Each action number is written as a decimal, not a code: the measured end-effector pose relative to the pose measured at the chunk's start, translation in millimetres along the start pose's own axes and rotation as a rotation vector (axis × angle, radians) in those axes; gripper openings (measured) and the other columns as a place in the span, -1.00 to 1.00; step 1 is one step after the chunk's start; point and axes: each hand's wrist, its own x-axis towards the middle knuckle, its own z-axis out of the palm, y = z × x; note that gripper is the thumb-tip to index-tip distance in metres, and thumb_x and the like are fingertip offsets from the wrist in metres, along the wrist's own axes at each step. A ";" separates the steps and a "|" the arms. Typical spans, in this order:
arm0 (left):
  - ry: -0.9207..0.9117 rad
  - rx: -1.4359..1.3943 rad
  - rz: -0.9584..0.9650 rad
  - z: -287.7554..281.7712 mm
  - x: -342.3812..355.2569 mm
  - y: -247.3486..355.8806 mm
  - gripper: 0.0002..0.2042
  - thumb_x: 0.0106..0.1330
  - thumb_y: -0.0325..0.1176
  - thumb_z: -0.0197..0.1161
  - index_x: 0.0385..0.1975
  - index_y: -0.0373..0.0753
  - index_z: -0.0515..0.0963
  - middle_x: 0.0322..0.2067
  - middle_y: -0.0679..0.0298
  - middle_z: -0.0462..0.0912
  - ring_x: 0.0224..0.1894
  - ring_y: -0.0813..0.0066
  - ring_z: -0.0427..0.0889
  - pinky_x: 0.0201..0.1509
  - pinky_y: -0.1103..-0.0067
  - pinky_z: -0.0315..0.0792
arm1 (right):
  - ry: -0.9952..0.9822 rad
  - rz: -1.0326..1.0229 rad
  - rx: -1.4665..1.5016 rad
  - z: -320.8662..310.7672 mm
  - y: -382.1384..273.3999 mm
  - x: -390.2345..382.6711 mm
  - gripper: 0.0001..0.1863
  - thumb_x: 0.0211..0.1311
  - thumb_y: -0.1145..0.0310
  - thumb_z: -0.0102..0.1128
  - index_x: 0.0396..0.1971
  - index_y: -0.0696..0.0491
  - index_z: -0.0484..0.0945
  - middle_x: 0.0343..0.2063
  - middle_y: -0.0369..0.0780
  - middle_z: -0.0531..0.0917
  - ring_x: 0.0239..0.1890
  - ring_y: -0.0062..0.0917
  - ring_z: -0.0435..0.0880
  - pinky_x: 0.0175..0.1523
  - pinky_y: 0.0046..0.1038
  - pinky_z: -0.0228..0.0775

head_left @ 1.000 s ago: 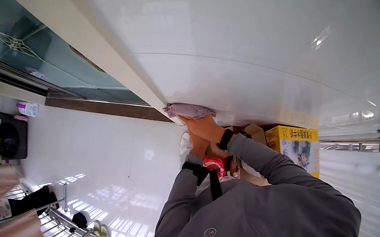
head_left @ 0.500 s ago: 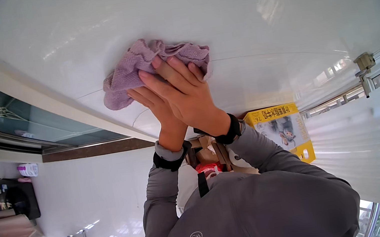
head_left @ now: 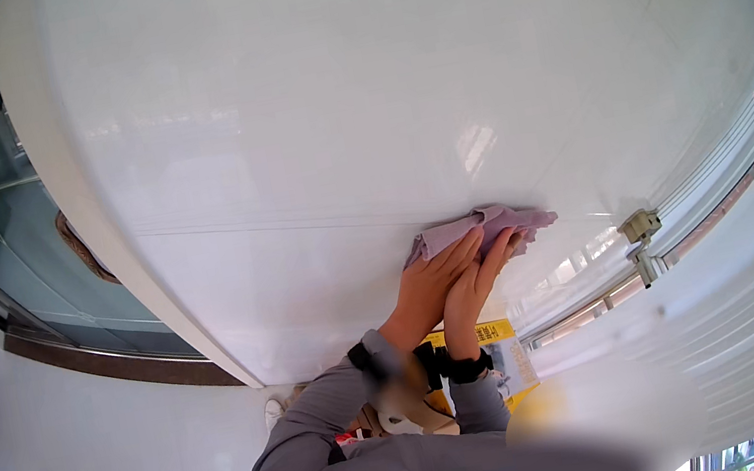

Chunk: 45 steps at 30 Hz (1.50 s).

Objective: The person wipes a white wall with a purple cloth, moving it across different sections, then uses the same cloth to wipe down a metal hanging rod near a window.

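Note:
A mauve cloth (head_left: 485, 219) is bunched against the glossy white tiled wall (head_left: 275, 112), right of the middle of the view. My left hand (head_left: 429, 289) holds it against the tiles, fingers stretched together over its left and middle part. Close beside it, my right hand (head_left: 475, 297) presses on the same cloth, its fingers slanting up to the right with their tips on the fabric. The two hands touch or partly overlap. Under the fingers, the cloth is hidden.
A metal bracket (head_left: 640, 227) juts out by the window track on the right. Below my wrists stands a yellow box (head_left: 498, 330) among cardboard. White ribbed curtain (head_left: 712, 303) hangs at right. On the left is a glass door (head_left: 26, 247) with a brown handle (head_left: 82, 249).
Both hands have slid the cloth right and lower in the view, toward the bracket. The view itself has turned, showing more of the wall, and the cloth looks more folded together.

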 end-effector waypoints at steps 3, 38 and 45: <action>0.299 0.440 -0.050 -22.0 -13.1 -25.8 -0.54 0.18 -0.24 0.09 0.13 -0.13 0.37 0.24 0.33 0.27 0.26 0.43 0.23 0.22 0.45 0.18 | -0.094 -0.275 -0.074 33.7 -28.0 -8.7 -0.38 0.25 0.52 -0.31 0.34 0.20 -0.10 0.36 0.13 -0.29 0.40 0.04 -0.38 0.39 -0.04 -0.44; 0.521 0.877 -0.086 -73.4 84.4 -27.2 -0.37 0.33 -0.13 -0.02 0.24 -0.49 0.06 0.27 -0.18 0.08 0.33 -0.14 0.05 0.35 0.13 -0.03 | -0.004 -0.756 -0.069 19.0 -95.2 81.1 -0.56 0.17 0.27 0.05 0.10 -0.07 0.44 0.20 -0.23 0.38 0.25 -0.40 0.32 0.29 -0.36 0.09; -0.121 1.024 0.072 15.2 -9.4 -23.8 -0.37 0.29 -0.16 -0.03 0.24 -0.47 0.05 0.27 -0.17 0.04 0.32 -0.11 0.03 0.35 0.14 -0.03 | -0.024 -0.226 -0.144 -3.1 8.0 1.7 -0.48 0.20 0.44 -0.05 0.21 0.11 0.27 0.30 0.03 0.10 0.32 0.05 0.04 0.34 -0.06 -0.07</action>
